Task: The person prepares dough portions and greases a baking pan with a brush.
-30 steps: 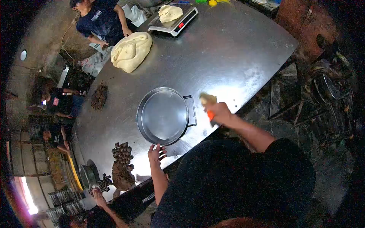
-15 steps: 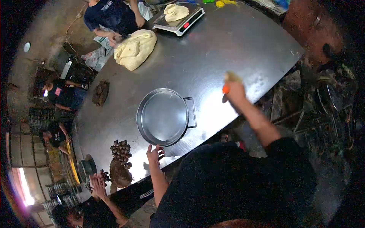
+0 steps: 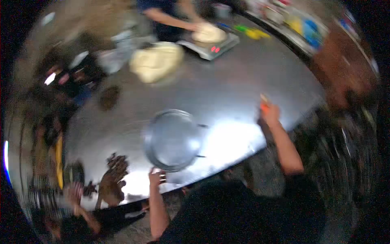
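Observation:
A round metal pan with a side handle lies on the metal table. At its near left rim is my left hand, its fingers apart and close to the rim; blur hides whether they touch it. Over the table to the right, my right hand is closed around a brush with an orange handle and a pale tip, smeared by motion. A gap of table separates this hand from the pan.
A large dough mass rests at the far side. Beside it, a co-worker's hand touches dough on a scale. Dark round clustered items and a brown bag-like thing lie left, near another person's hand.
The camera view has shifted and blurred. My right hand has moved right and nearer with the brush. The co-worker's hand has come onto the dough on the scale. My left hand stays by the pan.

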### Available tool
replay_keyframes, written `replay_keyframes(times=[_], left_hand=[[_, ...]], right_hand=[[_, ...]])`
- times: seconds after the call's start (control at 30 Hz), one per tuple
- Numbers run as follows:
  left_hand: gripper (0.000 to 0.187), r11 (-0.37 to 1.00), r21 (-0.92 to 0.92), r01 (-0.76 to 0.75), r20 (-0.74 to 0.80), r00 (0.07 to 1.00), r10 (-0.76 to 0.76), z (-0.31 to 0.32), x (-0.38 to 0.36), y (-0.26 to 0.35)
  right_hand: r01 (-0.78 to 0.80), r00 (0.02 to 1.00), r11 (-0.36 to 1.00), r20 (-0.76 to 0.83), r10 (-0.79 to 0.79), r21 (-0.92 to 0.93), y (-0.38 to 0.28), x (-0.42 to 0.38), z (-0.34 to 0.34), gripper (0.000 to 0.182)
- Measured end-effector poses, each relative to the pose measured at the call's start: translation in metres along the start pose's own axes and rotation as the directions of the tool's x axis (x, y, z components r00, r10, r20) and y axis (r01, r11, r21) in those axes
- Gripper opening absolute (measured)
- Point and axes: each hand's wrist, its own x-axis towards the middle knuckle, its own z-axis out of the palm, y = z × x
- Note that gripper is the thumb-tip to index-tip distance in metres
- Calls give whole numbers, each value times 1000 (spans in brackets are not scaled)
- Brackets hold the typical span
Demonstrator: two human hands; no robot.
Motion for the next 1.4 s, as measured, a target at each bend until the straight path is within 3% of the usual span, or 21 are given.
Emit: replay_keyframes(times=[0.1, 0.2, 0.27, 0.33, 0.4, 0.5, 0.6, 0.67, 0.73, 0.8, 0.87, 0.9, 0.93, 0.97, 1.0, 1.03, 1.07, 1.13, 1.23, 1.37, 1.4], left_hand=[[63, 996, 86, 17, -26, 1000, -15, 20, -34, 19], [60, 997, 62, 50, -19, 999, -49, 12, -24, 15], [59, 997, 70, 38, 41, 998, -41, 12, -21, 14], [62, 998, 49, 40, 11, 999, -41, 13, -27, 17], [64, 998, 44, 43, 7, 999, -44, 15, -28, 19], [68, 998, 25, 54, 13, 998, -55, 12, -30, 22], [74, 999, 43, 21, 26, 999, -22, 9, -26, 14], [72, 997, 80, 15, 18, 1000, -17, 8, -14, 4], [70, 990, 132, -58, 67, 997, 50, -2, 10, -20], [60, 985, 165, -58, 37, 998, 53, 1, -1, -13], [50, 960, 191, -207, 173, 969, 175, -16, 22, -40], [46, 874, 215, -436, 398, 856, 329, -3, 42, -56], [43, 453, 60, -890, 714, 355, 603, 51, 54, -90], [41, 169, -173, -970, 759, -22, 650, 91, 58, -103], [42, 105, -93, -990, 546, 38, 837, 135, 60, -85], [48, 420, 102, -902, 430, 421, 799, 82, 54, -74], [55, 713, 190, -675, 245, 736, 631, 27, 42, -61], [62, 996, -17, -86, 49, 995, 87, 3, 1, -11], [61, 987, 111, -115, -3, 993, 116, 14, -8, -4], [40, 983, 150, -102, 11, 995, 102, 14, -21, 11], [32, 985, 149, -90, 34, 996, 86, 14, -21, 10]], right_hand=[[128, 988, 889, 133, -77, -440, 1, -6, -8, 32], [319, 943, 872, 27, -333, -372, -36, -36, 9, 31], [247, 950, 858, 287, -123, -450, -71, -70, 29, 33], [526, 843, 641, 441, -306, -560, -89, -123, 47, 37], [708, 680, 546, 643, -353, -449, -113, -162, 41, 37], [746, 602, 642, 591, -537, -176, -115, -183, 9, 41], [531, 747, 836, 388, -540, 142, -104, -171, -26, 44], [127, 874, 980, 450, -183, 151, -113, -165, -43, 37], [422, 883, 889, 144, -447, 174, -88, -157, -8, 34], [377, 909, 859, 41, -416, 348, -99, -164, 37, 24], [182, 907, 951, 330, -260, 250, -114, -173, 28, 22], [166, 907, 970, 359, -221, 179, -114, -187, -4, 22], [146, 927, 987, 339, -162, 71, -114, -202, -43, 22], [31, 958, 995, 286, -2, -98, -99, -210, -92, 26], [-33, 956, 987, 283, 77, -157, -91, -197, -103, 32], [-38, 902, 994, 423, 79, -105, -97, -184, -61, 39], [-49, 774, 999, 632, 35, 5, -117, -199, 9, 46], [278, 824, 960, 522, -219, -37, -92, -197, 33, 31], [441, 887, 897, 163, -432, -23, -99, -177, 12, 22], [295, 952, 953, -108, -287, 69, -119, -156, 22, 25], [42, 998, 934, -62, -22, 354, -131, -153, 26, 24]])
